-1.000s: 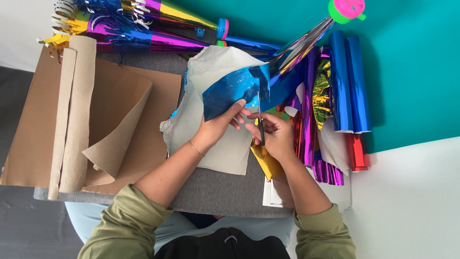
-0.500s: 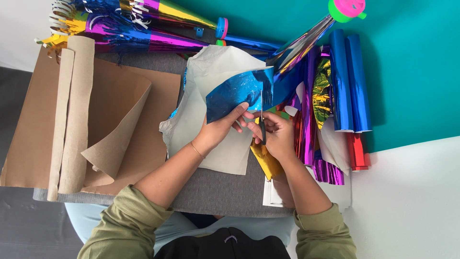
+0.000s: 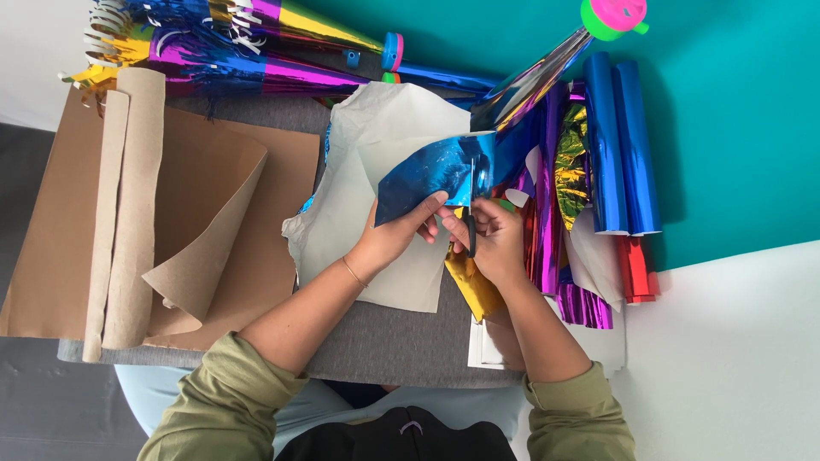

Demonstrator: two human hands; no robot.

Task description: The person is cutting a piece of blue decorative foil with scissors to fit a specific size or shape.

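The left hand (image 3: pixel 397 235) pinches the lower edge of the blue foil (image 3: pixel 431 175) between thumb and fingers, holding the sheet up over the white paper (image 3: pixel 359 213) near the middle of the grey board (image 3: pixel 384 341). The right hand (image 3: pixel 495 243) has its fingers curled through the handles of the scissors (image 3: pixel 471 213), whose blades now stand in the foil's right part. Against the frames a second and half a second ago, the foil has been turned and drawn lower, towards the hands, and the blades reach further into it, so the cut looks under way. The brown paper (image 3: pixel 196 213) along the left edge and the foil rolls (image 3: pixel 619 145) off the right edge lie as before.
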